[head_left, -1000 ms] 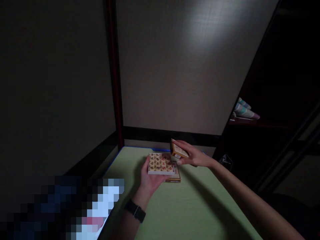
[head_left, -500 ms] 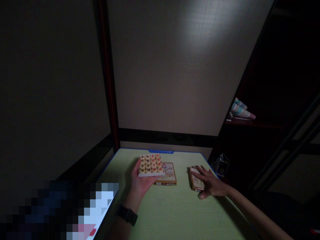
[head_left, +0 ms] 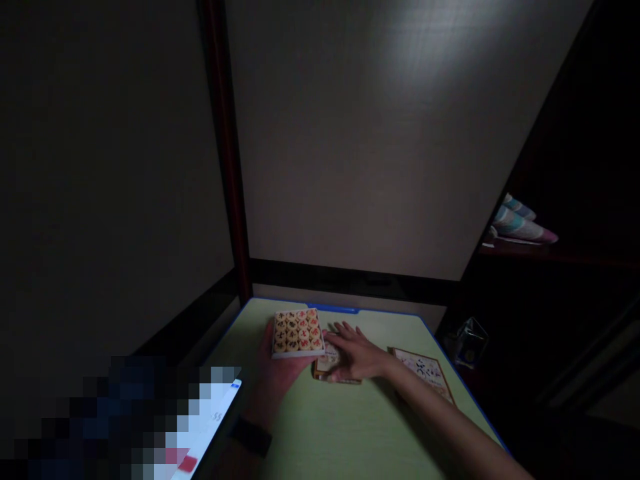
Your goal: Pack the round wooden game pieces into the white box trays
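Note:
My left hand (head_left: 277,373) holds up a white tray of round game pieces (head_left: 297,333), marked in red and black, above a green table (head_left: 350,427). Its fingers wrap under the tray. My right hand (head_left: 356,352) lies flat with fingers spread on a brown box (head_left: 325,368) resting on the table just right of the tray. A flat box lid (head_left: 423,370) with a printed top lies on the table to the right, beside my right forearm.
The green table has a blue edge and stands in a dim corner against pale walls with a dark red post (head_left: 227,167). A clear container (head_left: 470,340) sits beyond the table's right edge. Folded cloth (head_left: 520,223) lies on a dark shelf at right.
My right hand let go of the lid on the right of the table and moved left onto the brown box. The tray stays in my left hand.

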